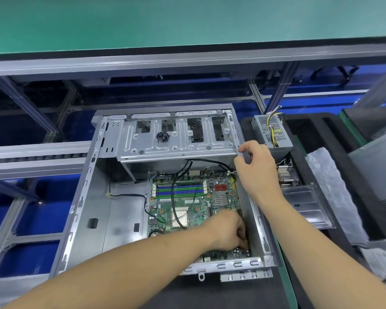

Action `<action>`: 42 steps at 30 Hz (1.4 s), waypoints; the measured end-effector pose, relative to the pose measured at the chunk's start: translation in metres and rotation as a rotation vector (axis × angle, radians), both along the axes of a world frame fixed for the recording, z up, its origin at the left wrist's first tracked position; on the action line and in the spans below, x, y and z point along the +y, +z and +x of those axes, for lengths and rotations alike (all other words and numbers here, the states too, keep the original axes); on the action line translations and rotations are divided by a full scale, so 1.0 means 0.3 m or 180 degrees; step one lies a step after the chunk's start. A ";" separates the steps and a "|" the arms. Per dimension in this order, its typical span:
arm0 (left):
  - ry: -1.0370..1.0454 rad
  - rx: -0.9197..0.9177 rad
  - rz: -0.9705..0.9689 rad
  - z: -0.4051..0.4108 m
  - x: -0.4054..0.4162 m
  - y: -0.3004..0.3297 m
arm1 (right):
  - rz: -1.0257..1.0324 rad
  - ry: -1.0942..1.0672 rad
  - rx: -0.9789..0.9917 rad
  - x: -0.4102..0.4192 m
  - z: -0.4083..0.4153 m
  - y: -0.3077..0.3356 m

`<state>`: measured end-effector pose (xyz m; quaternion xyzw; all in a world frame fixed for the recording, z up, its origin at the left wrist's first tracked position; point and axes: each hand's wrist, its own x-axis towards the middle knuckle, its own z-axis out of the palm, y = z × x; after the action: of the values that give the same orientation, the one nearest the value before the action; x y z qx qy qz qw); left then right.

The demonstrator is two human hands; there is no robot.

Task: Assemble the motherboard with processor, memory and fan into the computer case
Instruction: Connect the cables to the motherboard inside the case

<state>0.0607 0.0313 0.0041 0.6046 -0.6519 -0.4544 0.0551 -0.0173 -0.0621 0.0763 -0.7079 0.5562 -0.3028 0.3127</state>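
left hand pinches at the motherboard corner; right hand grips the case rim. loose cables could snag underneath.

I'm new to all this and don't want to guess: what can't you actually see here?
- Head view: left hand covers its own fingertips and the motherboard corner beneath.
- Whether the memory slots are filled: too small.
- Heatsink beside the case: mostly behind the right hand.
- Power supply label: unreadable.
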 end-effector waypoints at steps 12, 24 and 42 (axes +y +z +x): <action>-0.0702 -0.0331 -0.0648 0.018 0.006 0.017 | -0.0028 0.0031 -0.0027 0.001 -0.003 0.000; -0.1048 -0.0353 -0.0788 0.022 0.004 0.024 | -0.0004 0.0006 0.0030 -0.002 -0.002 -0.003; -0.1452 -0.0785 -0.0900 -0.002 0.000 0.046 | 0.0001 0.0038 -0.0039 0.001 -0.002 0.001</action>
<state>0.0600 0.0312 0.0180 0.4794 -0.8296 -0.2828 -0.0444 -0.0179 -0.0617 0.0766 -0.7093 0.5500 -0.3052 0.3181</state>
